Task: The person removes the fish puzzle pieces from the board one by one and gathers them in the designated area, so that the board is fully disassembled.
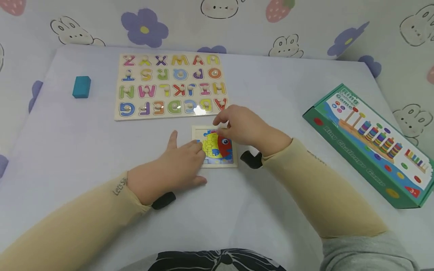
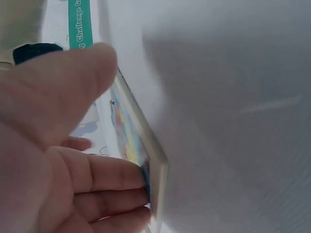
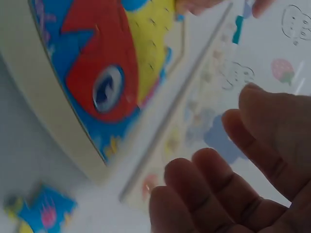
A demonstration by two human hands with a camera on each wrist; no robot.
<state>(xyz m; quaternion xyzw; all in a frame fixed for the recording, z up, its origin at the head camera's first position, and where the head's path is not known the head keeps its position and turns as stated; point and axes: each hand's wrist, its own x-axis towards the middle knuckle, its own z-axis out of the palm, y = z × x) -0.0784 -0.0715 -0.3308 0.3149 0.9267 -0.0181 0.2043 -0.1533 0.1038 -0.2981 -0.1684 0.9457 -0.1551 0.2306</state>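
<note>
A small wooden-framed fish jigsaw (image 1: pixel 224 154) lies flat on the table, with a red head, yellow body and blue surround; bare wood shows along its far side. My left hand (image 1: pixel 174 162) rests its fingertips on the jigsaw's left part, fingers nearly straight and thumb spread away, as the left wrist view shows along the tray edge (image 2: pixel 154 160). Above the far right corner hovers my right hand (image 1: pixel 245 126), fingers loosely bent and holding nothing. A loose blue jigsaw piece (image 3: pixel 46 208) lies beside the frame in the right wrist view; the head view does not show it.
Behind the jigsaw lies a wooden alphabet peg board (image 1: pixel 171 114) with knobbed letters. A teal block (image 1: pixel 81 87) sits at the far left. On the right stands a green Ring Challenge Game box (image 1: pixel 369 150). The patterned wall (image 1: pixel 183 22) borders the table's far edge.
</note>
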